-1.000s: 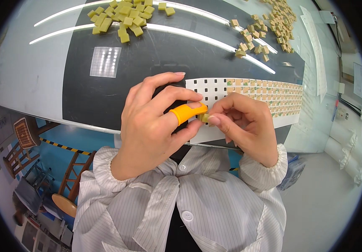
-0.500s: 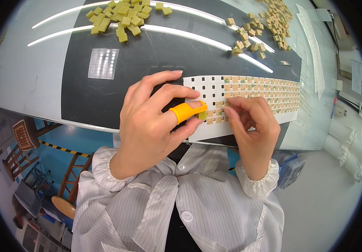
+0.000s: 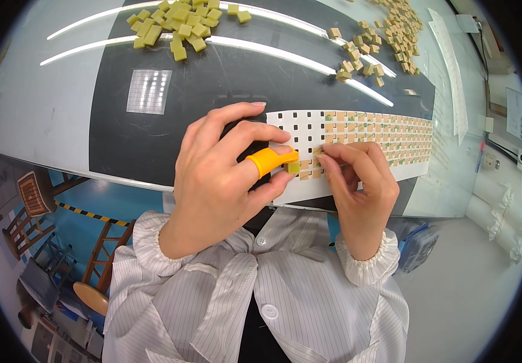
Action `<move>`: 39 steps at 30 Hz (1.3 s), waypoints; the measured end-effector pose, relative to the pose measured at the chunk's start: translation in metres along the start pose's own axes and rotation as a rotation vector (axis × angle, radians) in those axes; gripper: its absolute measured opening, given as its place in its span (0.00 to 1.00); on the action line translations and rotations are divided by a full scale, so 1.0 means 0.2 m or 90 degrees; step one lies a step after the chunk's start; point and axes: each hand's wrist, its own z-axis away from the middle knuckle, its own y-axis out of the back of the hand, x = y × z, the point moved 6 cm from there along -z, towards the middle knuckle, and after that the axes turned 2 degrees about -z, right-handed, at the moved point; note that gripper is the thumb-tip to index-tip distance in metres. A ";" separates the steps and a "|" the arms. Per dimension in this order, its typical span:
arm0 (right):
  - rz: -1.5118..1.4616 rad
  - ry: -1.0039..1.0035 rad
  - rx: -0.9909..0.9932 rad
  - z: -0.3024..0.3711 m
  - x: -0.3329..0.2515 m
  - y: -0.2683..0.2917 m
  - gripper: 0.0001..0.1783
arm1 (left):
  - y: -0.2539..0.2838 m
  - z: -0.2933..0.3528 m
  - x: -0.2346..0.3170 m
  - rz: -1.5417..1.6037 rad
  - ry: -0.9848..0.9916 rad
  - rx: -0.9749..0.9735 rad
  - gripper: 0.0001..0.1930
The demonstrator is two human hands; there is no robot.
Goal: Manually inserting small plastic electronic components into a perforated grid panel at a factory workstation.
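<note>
A small olive-green block (image 3: 293, 167) is pinched in my left hand (image 3: 221, 160), between the thumb and a finger wearing an orange sleeve (image 3: 267, 162). That hand hovers over the left part of a white perforated sheet (image 3: 300, 192), its other fingers spread toward the sheet's far left corner. My right hand (image 3: 361, 181) is closed in a pinch at the edge of the filled rows, thumb and index fingertips meeting on the sheet. Whatever lies between those fingertips is too small to name. Tan pieces with green marks (image 3: 376, 130) cover the sheet's right side; dark square holes show at its left.
Olive-green blocks (image 3: 182, 24) lie piled at the far middle of the dark mat (image 3: 116, 142). Cut tan-and-green pieces (image 3: 397, 36) are scattered at the far right. A clear gridded square (image 3: 149, 91) lies left of my hands. Chairs (image 3: 36, 190) stand beyond the table at left.
My right hand has shifted slightly left, bringing its fingertips closer to the green block. My left hand keeps its pinch on the block and has barely moved.
</note>
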 end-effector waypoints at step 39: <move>-0.123 -0.087 -0.074 -0.04 0.06 0.02 0.06 | 0.00 0.00 -0.01 0.021 0.010 -0.005 0.15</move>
